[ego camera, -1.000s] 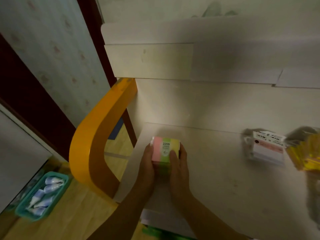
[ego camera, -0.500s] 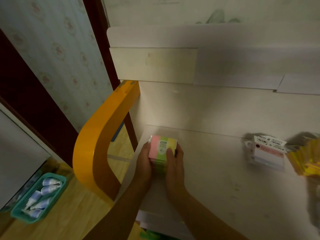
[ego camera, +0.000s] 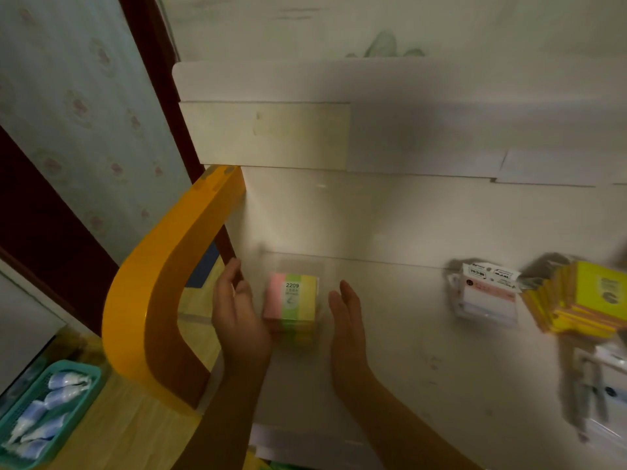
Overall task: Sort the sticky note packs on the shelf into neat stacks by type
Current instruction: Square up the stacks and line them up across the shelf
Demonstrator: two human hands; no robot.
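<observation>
A stack of pink, green and yellow striped sticky note packs (ego camera: pixel 293 305) stands on the white shelf (ego camera: pixel 407 351) near its left end. My left hand (ego camera: pixel 237 313) is open just left of the stack, fingers straight. My right hand (ego camera: pixel 347 320) is open just right of it, a small gap away. Neither hand holds anything. At the right lies a white pack in clear wrap (ego camera: pixel 485 295), tilted. Beside that sits a leaning pile of yellow packs (ego camera: pixel 583 300).
An orange curved shelf bracket (ego camera: pixel 159 300) rises at the left edge of the shelf. A teal basket of small blue-white tubes (ego camera: pixel 44 408) sits lower left on a wooden surface. More clear-wrapped items (ego camera: pixel 600 395) lie at the far right. Another shelf board (ego camera: pixel 339 83) runs above.
Both hands have let go of the striped stack and spread apart to its sides. The stack now stands alone on the shelf.
</observation>
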